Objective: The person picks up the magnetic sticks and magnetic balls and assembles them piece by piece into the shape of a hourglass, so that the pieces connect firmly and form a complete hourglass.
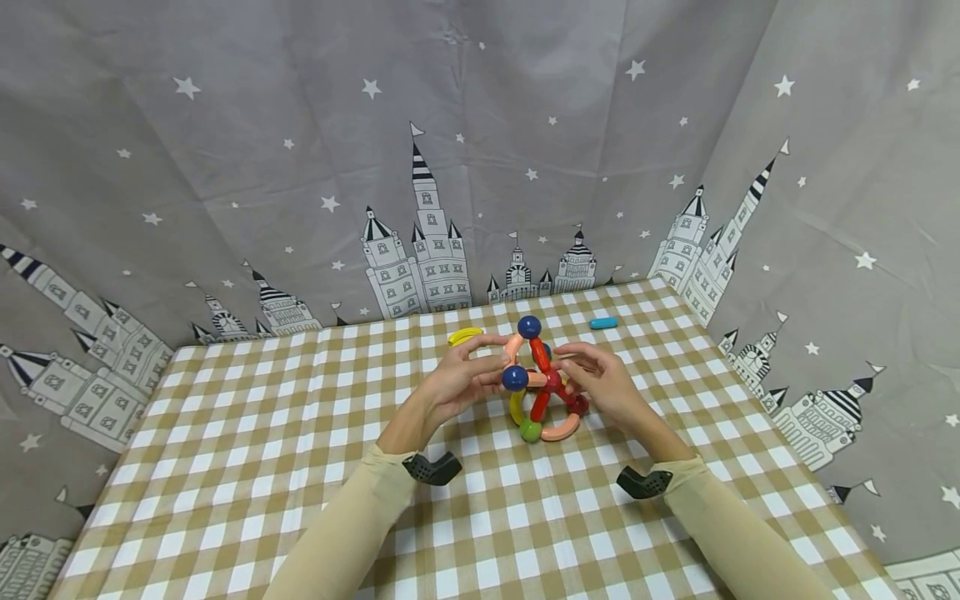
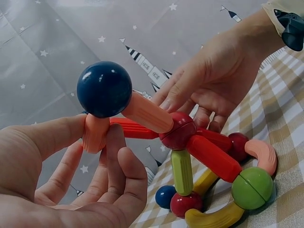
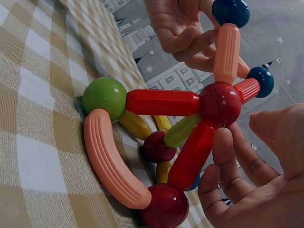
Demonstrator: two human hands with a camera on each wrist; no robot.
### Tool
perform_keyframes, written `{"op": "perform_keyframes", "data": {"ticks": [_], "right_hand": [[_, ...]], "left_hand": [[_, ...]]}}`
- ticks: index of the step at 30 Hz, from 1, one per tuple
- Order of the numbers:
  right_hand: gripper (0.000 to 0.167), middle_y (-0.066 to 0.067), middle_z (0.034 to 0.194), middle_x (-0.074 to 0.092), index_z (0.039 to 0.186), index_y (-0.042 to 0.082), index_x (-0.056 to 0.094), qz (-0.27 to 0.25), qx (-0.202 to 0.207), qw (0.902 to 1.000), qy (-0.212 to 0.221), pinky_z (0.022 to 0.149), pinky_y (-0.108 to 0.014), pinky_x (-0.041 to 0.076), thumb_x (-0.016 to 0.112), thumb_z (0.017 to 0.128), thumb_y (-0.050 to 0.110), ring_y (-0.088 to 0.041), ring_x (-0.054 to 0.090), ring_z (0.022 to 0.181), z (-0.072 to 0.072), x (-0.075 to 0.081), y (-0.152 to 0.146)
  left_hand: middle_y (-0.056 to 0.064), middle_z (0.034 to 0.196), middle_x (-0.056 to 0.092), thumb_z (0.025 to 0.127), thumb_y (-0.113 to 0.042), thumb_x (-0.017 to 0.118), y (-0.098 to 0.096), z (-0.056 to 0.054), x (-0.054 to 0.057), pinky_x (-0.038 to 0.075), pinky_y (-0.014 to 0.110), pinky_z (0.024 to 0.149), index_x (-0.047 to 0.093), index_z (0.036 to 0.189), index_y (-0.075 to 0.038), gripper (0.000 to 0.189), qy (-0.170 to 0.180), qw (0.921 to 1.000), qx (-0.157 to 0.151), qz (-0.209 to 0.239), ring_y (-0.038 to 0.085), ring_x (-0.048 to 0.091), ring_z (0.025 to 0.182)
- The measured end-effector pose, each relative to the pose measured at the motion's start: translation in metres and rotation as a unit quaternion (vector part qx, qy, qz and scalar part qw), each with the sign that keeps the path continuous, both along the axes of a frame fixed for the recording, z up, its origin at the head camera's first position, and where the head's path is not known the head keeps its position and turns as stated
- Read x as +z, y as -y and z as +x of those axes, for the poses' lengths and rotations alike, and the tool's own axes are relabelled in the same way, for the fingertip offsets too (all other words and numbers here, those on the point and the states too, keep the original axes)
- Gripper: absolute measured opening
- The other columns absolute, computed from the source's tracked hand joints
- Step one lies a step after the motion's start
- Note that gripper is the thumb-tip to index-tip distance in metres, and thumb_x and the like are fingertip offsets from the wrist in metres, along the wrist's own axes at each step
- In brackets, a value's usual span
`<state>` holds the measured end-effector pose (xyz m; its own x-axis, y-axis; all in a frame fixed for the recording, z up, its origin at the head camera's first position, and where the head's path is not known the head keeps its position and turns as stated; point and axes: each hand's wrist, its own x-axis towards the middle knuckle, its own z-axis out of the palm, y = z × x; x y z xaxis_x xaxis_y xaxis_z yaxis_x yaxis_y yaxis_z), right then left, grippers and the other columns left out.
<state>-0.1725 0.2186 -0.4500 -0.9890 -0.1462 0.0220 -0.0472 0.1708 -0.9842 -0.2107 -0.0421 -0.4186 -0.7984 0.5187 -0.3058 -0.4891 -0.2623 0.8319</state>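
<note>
A magnetic rod-and-ball structure [image 1: 539,407] stands on the checked cloth, its base a ring of curved rods and balls. Straight rods rise from it to a central red ball [image 3: 220,105]. My left hand [image 1: 459,382] pinches a curved orange rod [image 2: 95,133] at the upper left, just under a dark blue ball [image 2: 104,89]. Another orange rod [image 2: 148,113] links that blue ball to the red one. On the other side, my right hand [image 1: 606,385] has loosely bent fingers close against the red ball and a red rod [image 3: 192,154], its thumb apart from them.
Behind my left hand lies a yellow curved piece [image 1: 465,335]. A blue rod [image 1: 603,323] lies near the table's back edge. The checked tablecloth [image 1: 247,467] covers the table, and a grey curtain [image 1: 300,167] with castles and stars hangs behind it.
</note>
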Motion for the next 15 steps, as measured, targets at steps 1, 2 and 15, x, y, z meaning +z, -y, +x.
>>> {"op": "perform_keyframes", "data": {"ticks": [1, 2, 15], "right_hand": [[0.032, -0.018, 0.122, 0.071, 0.135, 0.001, 0.061, 0.003, 0.001, 1.0000, -0.001, 0.078, -0.033, 0.059, 0.060, 0.105, 0.013, -0.023, 0.068, 0.084, 0.000, 0.000, -0.001], [0.033, -0.017, 0.122, 0.071, 0.135, 0.001, 0.061, 0.005, 0.000, 1.0000, -0.001, 0.078, -0.033, 0.059, 0.060, 0.105, 0.014, -0.023, 0.068, 0.084, 0.000, 0.000, -0.001], [0.035, -0.019, 0.122, 0.070, 0.135, 0.004, 0.062, 0.085, -0.004, 0.9940, -0.069, 0.079, -0.042, 0.058, 0.065, 0.103, 0.020, -0.047, 0.065, 0.099, -0.016, 0.007, -0.033]], "left_hand": [[0.015, 0.107, 0.069, 0.099, -0.003, 0.066, 0.000, 0.000, 0.000, 0.056, 0.037, 0.079, 0.055, 0.139, -0.009, 0.042, 0.002, 1.0000, 0.001, 0.000, 0.021, 0.070, 0.079], [0.015, 0.107, 0.069, 0.099, -0.003, 0.066, 0.000, 0.000, 0.000, 0.056, 0.038, 0.080, 0.055, 0.140, -0.010, 0.042, 0.003, 1.0000, 0.002, 0.001, 0.021, 0.071, 0.080], [0.015, 0.110, 0.068, 0.098, -0.003, 0.067, 0.001, 0.001, 0.001, 0.056, 0.038, 0.083, 0.056, 0.139, -0.010, 0.043, 0.009, 1.0000, -0.001, 0.000, 0.021, 0.070, 0.080]]}}
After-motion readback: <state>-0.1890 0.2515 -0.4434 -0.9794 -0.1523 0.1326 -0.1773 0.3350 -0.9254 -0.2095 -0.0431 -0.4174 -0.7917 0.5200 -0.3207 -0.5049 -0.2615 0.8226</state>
